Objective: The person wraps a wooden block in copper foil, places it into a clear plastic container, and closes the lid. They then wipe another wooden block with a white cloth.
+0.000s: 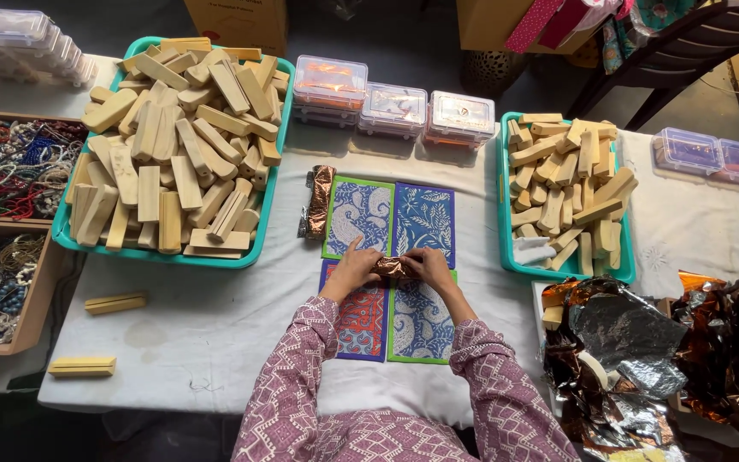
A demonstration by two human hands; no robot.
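Fingers of both hands are curled tight around a small copper foil-wrapped bundle [393,266], the left hand [354,267] gripping its left end and the right hand [429,264] its right end, thumbs pressed on top. That bundle sits at the centre of the white-clothed table [215,329], over the meeting corners of four patterned printed cards [388,267].

At ten o'clock from the hands lies the biggest thing, a large teal tray [167,144] heaped with pale wooden blocks. At two o'clock a smaller teal tray [565,192] holds fewer of the same blocks. At four o'clock a crumpled heap of copper and silver foil sheets [669,351] spreads over the table's edge. At nine o'clock, well apart, two wooden boxes of beads [6,227] sit one below the other. At twelve o'clock stands a row of clear plastic lidded boxes [393,108]. A finished foil-wrapped piece [318,202] lies at eleven o'clock, just beside the upper left card. Two loose wooden blocks [100,334] rest at eight o'clock.

Nothing stands between the hands and the bundle. Both forearms, in pink patterned sleeves [301,376], come up from six o'clock and converge, wrists low to the cards and palms turned inward.
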